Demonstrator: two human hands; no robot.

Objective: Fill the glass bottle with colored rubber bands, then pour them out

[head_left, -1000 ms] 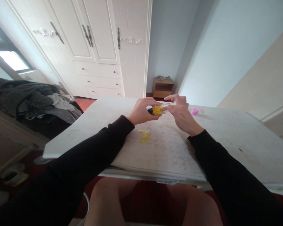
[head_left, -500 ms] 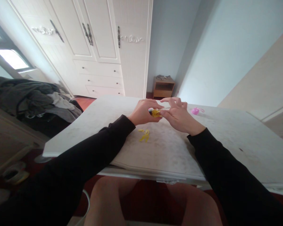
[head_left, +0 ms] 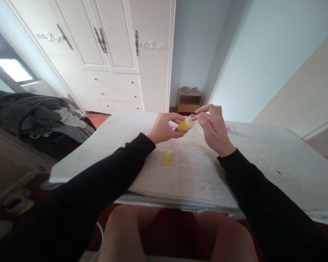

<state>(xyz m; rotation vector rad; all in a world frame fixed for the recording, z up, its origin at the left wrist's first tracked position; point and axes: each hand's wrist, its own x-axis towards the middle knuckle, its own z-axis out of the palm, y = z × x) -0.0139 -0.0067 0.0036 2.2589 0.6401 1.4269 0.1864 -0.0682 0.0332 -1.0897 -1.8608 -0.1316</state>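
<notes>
Right hand (head_left: 214, 130) shifted rightward; clear container (head_left: 184, 124) gripped in left hand (head_left: 164, 128).

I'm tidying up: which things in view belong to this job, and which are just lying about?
In use:
Clear container with yellow inside, in the left hand; right hand at its end
Yellow strands on the table, probably

Apparently just lying about:
Pink object beyond the right hand
Cloth pile at left

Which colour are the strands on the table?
The strands are yellow; head view shows it best.
</notes>
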